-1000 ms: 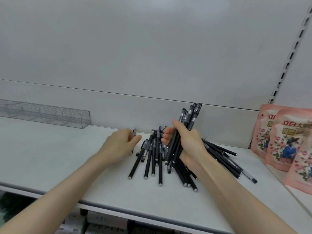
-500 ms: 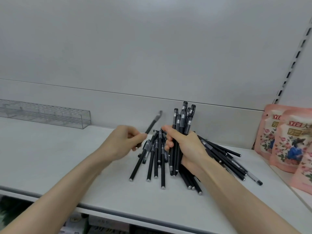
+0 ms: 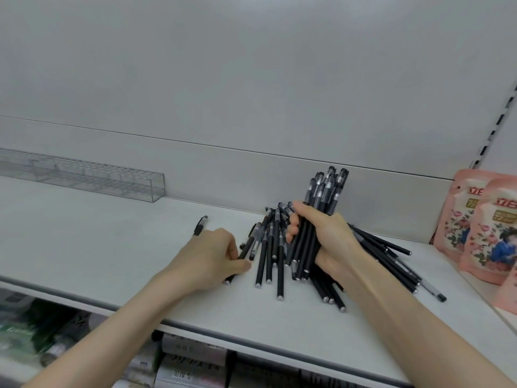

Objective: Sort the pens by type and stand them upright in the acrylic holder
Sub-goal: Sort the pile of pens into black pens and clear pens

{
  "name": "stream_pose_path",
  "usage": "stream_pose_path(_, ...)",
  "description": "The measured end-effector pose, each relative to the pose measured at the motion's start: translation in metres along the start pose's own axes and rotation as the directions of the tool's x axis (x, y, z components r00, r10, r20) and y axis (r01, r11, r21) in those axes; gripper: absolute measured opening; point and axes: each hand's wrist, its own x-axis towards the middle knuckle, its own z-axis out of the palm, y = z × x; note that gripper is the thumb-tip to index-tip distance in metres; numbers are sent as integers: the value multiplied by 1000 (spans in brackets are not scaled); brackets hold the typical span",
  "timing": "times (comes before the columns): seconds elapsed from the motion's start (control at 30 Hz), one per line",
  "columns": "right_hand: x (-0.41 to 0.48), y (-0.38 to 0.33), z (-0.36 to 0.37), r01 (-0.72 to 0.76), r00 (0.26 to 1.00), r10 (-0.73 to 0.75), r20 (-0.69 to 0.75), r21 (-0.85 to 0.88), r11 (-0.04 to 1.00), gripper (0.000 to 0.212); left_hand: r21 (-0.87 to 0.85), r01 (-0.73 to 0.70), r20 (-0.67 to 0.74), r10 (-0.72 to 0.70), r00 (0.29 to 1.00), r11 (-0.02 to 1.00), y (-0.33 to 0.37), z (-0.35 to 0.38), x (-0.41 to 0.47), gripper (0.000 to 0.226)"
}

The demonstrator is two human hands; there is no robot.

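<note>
While the acrylic holder (image 3: 84, 177) sits well off to the left of the left hand (image 3: 212, 256), against the back of the shelf (image 3: 98, 247), a lone pen (image 3: 201, 226) lies just beyond that hand's knuckles. The left hand curls fingers and thumb round one black pen (image 3: 246, 249) at the left edge of the loose pens (image 3: 268, 256) lying between the two hands. The right hand (image 3: 324, 242) grips a bundle of pens (image 3: 324, 191) nearly upright, with a fan of pens (image 3: 391, 261) spread to its right and pink pouches (image 3: 481, 228) farther right.

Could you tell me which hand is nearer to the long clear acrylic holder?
Left. The left hand is right of and in front of the long clear acrylic holder; the right hand, gripping black pens, is farther right.
</note>
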Motion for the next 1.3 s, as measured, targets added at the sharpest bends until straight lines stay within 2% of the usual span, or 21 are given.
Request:
stream_pose_path(0.07,0,1,-1,7,999,-7,32,-1,1000,7,-37,13,-44,-15,999,999,0,-3,1,21)
stream_pose_path(0.17,-1,2,-1,12,999,-11,52,-18,1000,29,-364,-55,-168,-8,986,930,5,-7,-4,23)
stream_pose_path(0.23,-3,2,1,28,998,-24,53,-83,996,24,-565,-152,-130,95,987,811,22,-5,-7,21)
stream_pose_path(0.3,-2,-1,2,43,999,-41,14,-143,989,17,-638,-208,-68,215,974,741,39,1,-6,23)
stream_pose_path(0.33,-1,-3,1,47,999,-50,-12,-156,987,18,-632,-227,-56,248,967,741,44,3,-4,24)
stream_pose_path(0.37,0,-6,-1,47,998,-53,-35,-154,987,20,-592,-238,-61,252,966,770,44,6,1,25)
stream_pose_path(0.43,1,-13,-6,40,997,-47,-66,-95,995,17,-394,-225,-123,192,974,891,35,11,10,28)
stream_pose_path(0.5,2,-14,-11,25,997,-28,-69,-38,999,17,-191,-141,-170,108,980,971,23,15,15,34)
stream_pose_path(0.6,5,-11,-14,17,996,-22,-87,-60,998,22,47,-105,-167,111,980,993,25,22,20,50)
stream_pose_path(0.7,7,-9,-16,41,996,-48,-80,-83,996,30,233,-100,-131,134,982,967,35,26,28,54)
stream_pose_path(0.8,5,-8,-18,51,998,-53,-35,-70,996,34,223,-23,-102,47,994,975,35,25,38,54)
stream_pose_path(0.93,3,-6,-18,53,998,-55,-27,-66,996,26,280,59,-47,-48,998,958,38,24,46,48)
stream_pose_path(1.03,3,-5,-14,62,998,-65,-21,-135,989,18,304,114,21,-126,992,946,48,24,47,42)
stream_pose_path(1.17,2,-2,-10,83,997,-83,7,-148,985,15,304,112,36,-129,991,946,54,29,47,41)
stream_pose_path(1.3,1,-3,-11,69,998,-70,-6,-135,988,24,340,97,63,-125,990,935,54,28,45,40)
